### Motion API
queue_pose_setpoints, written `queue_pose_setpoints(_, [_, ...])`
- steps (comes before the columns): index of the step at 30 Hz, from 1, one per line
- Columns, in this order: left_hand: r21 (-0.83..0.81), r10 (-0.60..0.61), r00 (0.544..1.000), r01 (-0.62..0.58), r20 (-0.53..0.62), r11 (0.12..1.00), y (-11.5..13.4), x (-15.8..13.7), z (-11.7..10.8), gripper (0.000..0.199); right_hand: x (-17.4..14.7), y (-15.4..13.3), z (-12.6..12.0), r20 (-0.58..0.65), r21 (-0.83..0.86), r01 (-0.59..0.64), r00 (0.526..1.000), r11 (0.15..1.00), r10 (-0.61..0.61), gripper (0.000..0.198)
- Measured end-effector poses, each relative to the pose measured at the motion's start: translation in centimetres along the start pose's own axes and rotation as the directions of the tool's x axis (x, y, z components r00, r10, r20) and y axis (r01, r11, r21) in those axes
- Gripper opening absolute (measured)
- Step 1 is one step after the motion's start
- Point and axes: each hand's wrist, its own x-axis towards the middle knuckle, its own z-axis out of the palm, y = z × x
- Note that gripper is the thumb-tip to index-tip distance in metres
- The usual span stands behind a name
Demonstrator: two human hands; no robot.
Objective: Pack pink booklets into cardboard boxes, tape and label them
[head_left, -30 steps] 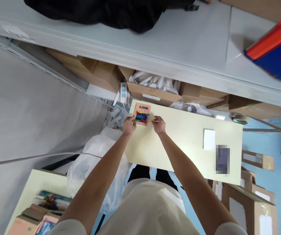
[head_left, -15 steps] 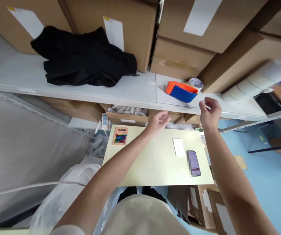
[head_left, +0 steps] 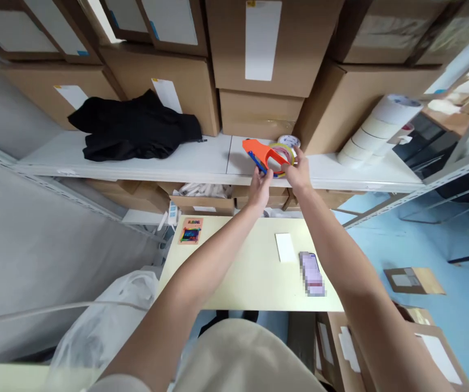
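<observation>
Both hands are up at the grey shelf [head_left: 153,170], on an orange-and-blue loop [head_left: 258,148]. I can't tell exactly what the loop is. Left hand [head_left: 261,188] has its fingers closed on the near blue edge; right hand [head_left: 298,170] grips the right end, close to a tape roll [head_left: 289,140] behind. The loop sits tilted at the shelf's front edge; can't tell if it's clear of the board.

Progress, my call: reach done, grip looks made, loop not away from the shelf. Can't judge what's left beyond that.

Surface: I get a pale yellow table [head_left: 234,267] below the shelf. Pink booklet [head_left: 190,231] at its far left corner, white card [head_left: 285,247] right of centre, phone [head_left: 312,274], partly pixelated, just beside the card. No hand touches these.

Room: cardboard boxes [head_left: 259,49] stacked along the back of the shelf, black garment [head_left: 140,128] on its left half, white rolls [head_left: 367,133] on its right. Clear plastic bag [head_left: 104,316] left of the table, blue floor [head_left: 381,250] to the right, grey wall [head_left: 47,245] far left.
</observation>
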Motion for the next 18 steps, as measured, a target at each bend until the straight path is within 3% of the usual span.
queue_pose_setpoints(4, [-0.032, -0.020, 0.999, 0.018, -0.046, 0.999, 0.4, -6.4, 0.5, 0.045, -8.1, -0.5, -4.6, 0.056, -0.046, 0.100, 0.994, 0.994, -0.097, 0.052])
queue_pose_setpoints(7, [-0.036, -0.116, 0.989, 0.113, -0.090, 0.993, -1.5, -12.8, 1.0, 0.058, -16.3, 1.4, -7.0, 0.085, -0.013, -0.012, 0.996, 1.000, 0.014, 0.046])
queue_pose_setpoints(10, [0.021, -0.223, 0.973, 0.224, -0.050, 0.974, -5.7, -19.4, 1.4, 0.062, -24.2, 5.4, -7.9, 0.153, -0.039, -0.200, 0.967, 0.979, 0.204, 0.050])
queue_pose_setpoints(13, [0.114, -0.336, 0.942, 0.331, 0.024, 0.937, -10.7, -24.5, 1.5, 0.060, -30.4, 9.9, -8.0, 0.229, -0.132, -0.334, 0.906, 0.933, 0.356, 0.059])
queue_pose_setpoints(18, [0.167, -0.545, 0.832, 0.525, 0.105, 0.835, -16.5, -28.1, 1.4, 0.055, -35.5, 14.7, -7.4, 0.290, -0.289, -0.442, 0.805, 0.849, 0.517, 0.057])
